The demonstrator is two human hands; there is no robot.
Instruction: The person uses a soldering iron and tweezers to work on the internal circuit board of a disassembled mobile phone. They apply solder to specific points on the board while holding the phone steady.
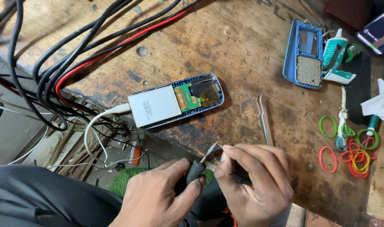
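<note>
A worn wooden workbench (pixel 242 46) is being viewed from above, with a bundle of black and red cables (pixel 66 71) being draped across its left part. An opened blue phone (pixel 175 101) is lying near the middle of the bench, its long axis running left to right with a slight upward tilt toward the right; a white cable (pixel 100 120) is being fed into its left end. A blue phone back cover (pixel 303 54) is resting upright in the view at the upper right, just beside a white and green tube (pixel 335 59). Metal tweezers (pixel 264 120) are lying between the phone and a scatter of coloured rubber bands (pixel 353 153), their tips pointing away from the person.

At the near edge of the bench, a small screwdriver (pixel 200 164) is being gripped by the left hand (pixel 158 197), whose fingers are being curled around the dark handle. Its long axis is running diagonally, the metal tip pointing up and to the right, away from the person. The tip is being pinched between thumb and forefinger of the right hand (pixel 255 185), the remaining fingers being folded in.
</note>
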